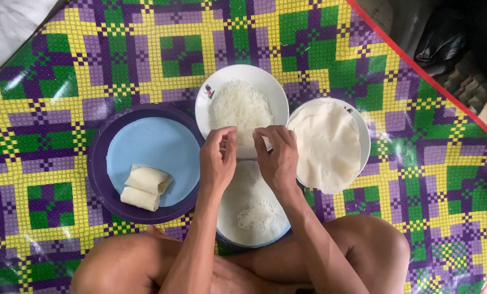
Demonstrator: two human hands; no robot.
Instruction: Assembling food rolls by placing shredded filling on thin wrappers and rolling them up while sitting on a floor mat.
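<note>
Two hands working over mat centre. Left hand [217, 159] and right hand [276, 158] both pinching strands of thin white rice noodles [239, 106] at near rim of round white plate [279, 93], fingers closed on them. Beneath wrists, white wrapper sheet [249, 209] lying on blue-rimmed plate, small noodle clump on it. Two rolled white wraps [144, 187] sitting on light-blue plate [156, 144] toward mat's left. Stack of round white wrappers [326, 147] toward right. Green-purple-yellow woven mat [64, 81] covering floor.
</note>
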